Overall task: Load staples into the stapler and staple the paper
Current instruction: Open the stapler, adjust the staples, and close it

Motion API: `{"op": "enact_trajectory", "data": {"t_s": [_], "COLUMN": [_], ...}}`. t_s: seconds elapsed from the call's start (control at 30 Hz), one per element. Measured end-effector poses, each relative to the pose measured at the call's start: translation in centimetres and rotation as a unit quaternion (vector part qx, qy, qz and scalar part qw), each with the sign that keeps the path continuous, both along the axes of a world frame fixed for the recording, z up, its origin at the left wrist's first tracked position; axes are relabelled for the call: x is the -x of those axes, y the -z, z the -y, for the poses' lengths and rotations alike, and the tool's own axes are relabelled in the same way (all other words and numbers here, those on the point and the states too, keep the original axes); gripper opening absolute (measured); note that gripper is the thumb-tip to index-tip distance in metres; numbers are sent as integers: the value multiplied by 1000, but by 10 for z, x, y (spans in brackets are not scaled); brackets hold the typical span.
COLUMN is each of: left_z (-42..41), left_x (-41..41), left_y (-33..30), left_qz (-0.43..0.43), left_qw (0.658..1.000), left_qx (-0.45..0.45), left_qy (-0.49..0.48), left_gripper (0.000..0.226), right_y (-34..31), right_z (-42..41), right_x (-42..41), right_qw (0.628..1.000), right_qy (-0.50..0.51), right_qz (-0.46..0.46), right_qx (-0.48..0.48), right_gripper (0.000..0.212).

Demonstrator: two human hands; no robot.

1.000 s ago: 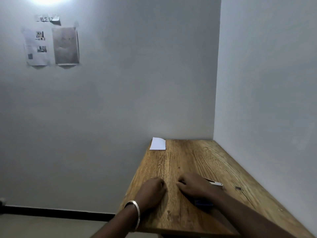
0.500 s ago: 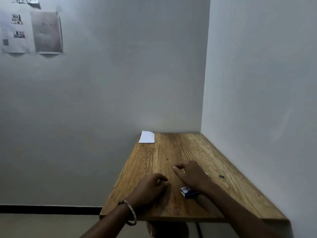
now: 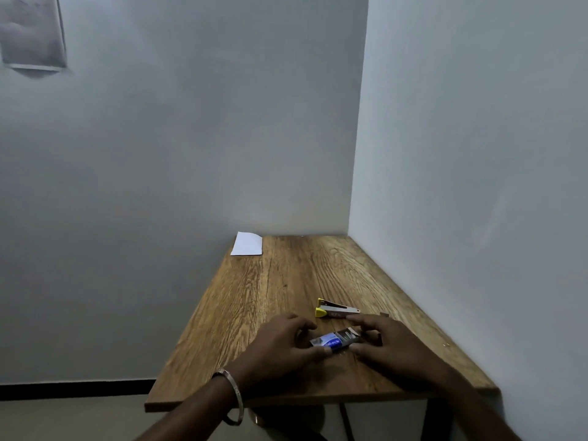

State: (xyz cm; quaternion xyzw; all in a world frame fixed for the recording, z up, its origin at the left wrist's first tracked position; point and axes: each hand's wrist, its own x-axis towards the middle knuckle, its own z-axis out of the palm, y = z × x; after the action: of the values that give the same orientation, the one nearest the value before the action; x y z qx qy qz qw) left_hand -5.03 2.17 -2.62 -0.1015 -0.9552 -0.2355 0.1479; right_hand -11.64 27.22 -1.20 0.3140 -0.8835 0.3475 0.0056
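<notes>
while both hands [image 3: 337,345] grip it, staple box [image 3: 334,339] slid open, staples showing

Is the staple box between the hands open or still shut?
Open: the staple box shows its inner tray slid out toward the right hand, while the left hand holds the blue sleeve.

The staple box [image 3: 334,340] is partly hidden by fingers [image 3: 321,351]; its print is unreadable.
</notes>
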Motion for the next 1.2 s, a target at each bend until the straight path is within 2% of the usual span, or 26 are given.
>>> {"op": "enact_trajectory", "data": {"t_s": [0.13,0.27,0.37,0.73,1.0,1.1,1.2], "left_z": [-2,4,14,57,67,69,70], "left_x": [2,5,3,-15,-19,-19,-19], "left_y": [5,2,1,-2,7,9,11], "left_qz": [-30,-36,-26,7,-5,-5,-12], "left_qw": [999,999,999,999,999,998,998], "left_qx": [39,27,22,4,-5,-13,-13], "left_qy": [0,5,3,-34,-49,-56,-58], "left_gripper": [61,42,38,36,37,43,47], "right_y": [5,9,9,11,11,6,0], "right_z": [4,12,21,68,71,57,34], "right_x": [0,2,2,-2,-2,5,23], "right_qw": [1000,999,999,998,997,997,994], "right_qy": [8,13,6,-37,-46,-26,40], "right_qz": [-24,-41,-40,-32,-30,-49,-74], "right_qx": [-4,10,26,42,51,55,63], "right_gripper": [49,39,36,37,40,38,33]}}
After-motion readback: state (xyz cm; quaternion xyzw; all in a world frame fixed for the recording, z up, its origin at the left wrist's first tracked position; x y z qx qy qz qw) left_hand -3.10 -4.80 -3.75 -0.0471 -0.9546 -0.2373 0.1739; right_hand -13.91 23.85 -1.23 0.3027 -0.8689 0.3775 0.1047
